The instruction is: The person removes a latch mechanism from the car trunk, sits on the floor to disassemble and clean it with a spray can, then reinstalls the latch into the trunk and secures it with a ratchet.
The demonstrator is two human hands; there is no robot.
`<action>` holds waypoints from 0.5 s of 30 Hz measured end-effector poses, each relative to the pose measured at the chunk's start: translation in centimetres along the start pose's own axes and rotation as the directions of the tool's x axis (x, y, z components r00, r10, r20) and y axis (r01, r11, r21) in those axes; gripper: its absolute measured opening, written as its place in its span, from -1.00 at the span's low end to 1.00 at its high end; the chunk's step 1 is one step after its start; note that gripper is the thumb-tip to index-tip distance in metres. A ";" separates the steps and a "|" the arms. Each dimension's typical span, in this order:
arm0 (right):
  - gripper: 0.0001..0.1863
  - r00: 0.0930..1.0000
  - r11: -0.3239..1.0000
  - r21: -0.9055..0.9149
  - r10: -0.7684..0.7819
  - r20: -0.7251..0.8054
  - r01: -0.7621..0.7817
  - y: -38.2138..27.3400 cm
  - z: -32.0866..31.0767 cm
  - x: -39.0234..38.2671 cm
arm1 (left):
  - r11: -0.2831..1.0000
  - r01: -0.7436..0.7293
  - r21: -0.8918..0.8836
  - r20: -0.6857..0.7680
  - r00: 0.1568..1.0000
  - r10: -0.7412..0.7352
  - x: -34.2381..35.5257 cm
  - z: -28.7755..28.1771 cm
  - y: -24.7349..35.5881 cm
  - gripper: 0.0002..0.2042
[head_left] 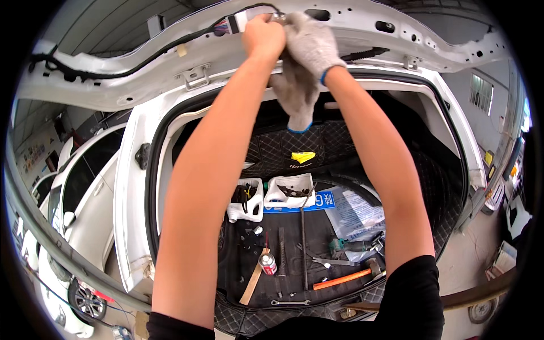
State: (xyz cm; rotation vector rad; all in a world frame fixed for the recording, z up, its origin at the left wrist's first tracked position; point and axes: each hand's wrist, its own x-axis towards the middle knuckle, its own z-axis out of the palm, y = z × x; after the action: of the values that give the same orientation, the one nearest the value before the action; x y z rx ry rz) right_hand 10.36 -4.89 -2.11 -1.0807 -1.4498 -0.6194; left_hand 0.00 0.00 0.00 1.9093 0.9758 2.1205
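Tailgate (135, 78), likely stiff, heavy, best rim-held; up now with curled left hand (265, 36), curled gloved right hand (311, 44), can't tell around what.

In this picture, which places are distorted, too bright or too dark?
Head view: the fisheye bows the white tailgate, corners are black; head view: a small right-edge patch glares; head view: the boot has recesses too dark for detail.

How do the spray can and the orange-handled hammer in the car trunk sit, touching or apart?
Apart. The head view shows dark mat and a long metal bar between the spray can and the hammer.
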 end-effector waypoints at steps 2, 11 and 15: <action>-0.60 1.000 0.989 0.147 -0.006 -0.015 0.008 -0.2 0.6 -0.4 | 0.976 0.186 -0.114 0.165 0.972 -0.166 -0.3 -1.0 0.5 -0.68; -0.72 0.983 0.731 0.658 -0.126 -0.132 0.182 2.2 5.6 0.9 | 0.957 0.287 0.031 0.370 0.887 -0.278 -0.1 -2.7 4.2 -0.75; -0.82 0.954 0.395 0.870 -0.071 -0.290 0.294 3.5 10.1 1.5 | 0.653 -0.281 0.703 0.279 0.954 0.109 0.4 -3.4 3.5 -0.76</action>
State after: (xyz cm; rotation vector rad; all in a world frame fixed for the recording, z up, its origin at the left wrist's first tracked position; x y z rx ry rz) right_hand 8.83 5.72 -3.31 0.0513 -1.4085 0.0069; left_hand -2.11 -3.80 2.26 2.6323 1.8618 1.6539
